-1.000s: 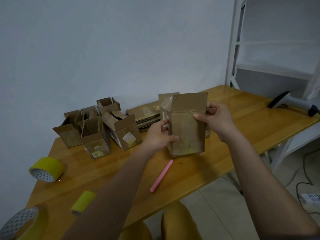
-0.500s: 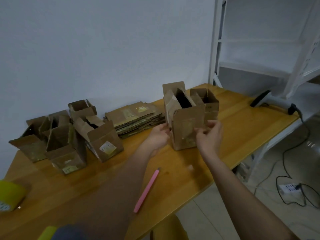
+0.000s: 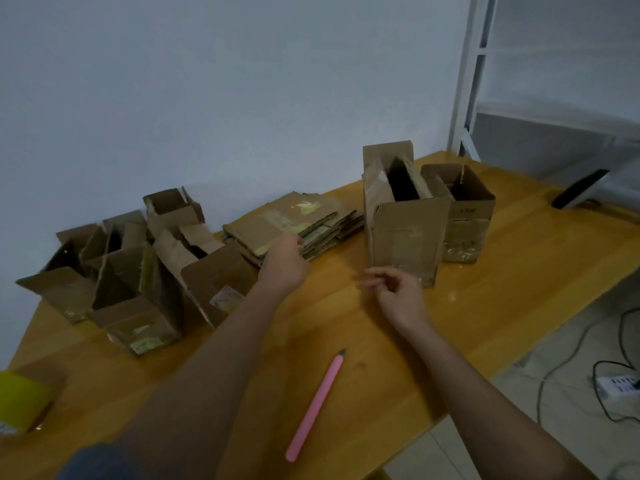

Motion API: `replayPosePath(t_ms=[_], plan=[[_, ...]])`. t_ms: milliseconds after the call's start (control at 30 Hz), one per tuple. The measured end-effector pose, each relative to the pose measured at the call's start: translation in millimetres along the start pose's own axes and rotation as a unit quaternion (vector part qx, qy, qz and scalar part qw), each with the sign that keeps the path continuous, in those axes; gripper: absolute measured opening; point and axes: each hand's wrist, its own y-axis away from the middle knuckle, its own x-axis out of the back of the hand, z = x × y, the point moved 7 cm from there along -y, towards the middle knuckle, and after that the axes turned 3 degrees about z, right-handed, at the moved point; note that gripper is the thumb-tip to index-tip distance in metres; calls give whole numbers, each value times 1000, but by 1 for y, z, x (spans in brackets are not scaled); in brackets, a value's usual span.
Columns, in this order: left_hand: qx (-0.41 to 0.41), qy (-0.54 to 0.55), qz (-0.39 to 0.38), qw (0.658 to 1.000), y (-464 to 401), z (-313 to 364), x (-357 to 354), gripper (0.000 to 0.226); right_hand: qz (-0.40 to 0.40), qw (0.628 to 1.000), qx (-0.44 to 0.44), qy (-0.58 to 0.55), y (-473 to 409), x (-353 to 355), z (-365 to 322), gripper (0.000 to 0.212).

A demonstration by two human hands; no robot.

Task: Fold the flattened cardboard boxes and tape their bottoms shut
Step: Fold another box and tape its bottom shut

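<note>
At table's back edge, flat stack (image 3: pixel 294 223) by the wall, left hand (image 3: pixel 284 263) on its near corner, grasp unclear. Folded box (image 3: pixel 405 233) upright just right, second box (image 3: pixel 464 216) behind. Right hand (image 3: pixel 398 294) loosely curled, holding nothing. Pink pen (image 3: pixel 315 407) nearer.
</note>
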Motion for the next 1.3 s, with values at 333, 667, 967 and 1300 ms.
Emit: replayPosePath(t_ms=[333, 667, 967, 1300], plan=[[49, -150, -105, 982, -46, -26, -44, 31, -36, 995, -10, 97, -28, -3, 9, 44], [19, -176, 23, 984, -44, -2, -30, 36, -49, 974, -45, 219, -41, -13, 17, 56], [69, -165, -140, 974, -40, -34, -51, 91, 1, 981, 16, 194, -43, -20, 10, 26], [-68, -114, -38, 990, 8, 12, 12, 40, -59, 996, -15, 69, -29, -18, -5, 46]])
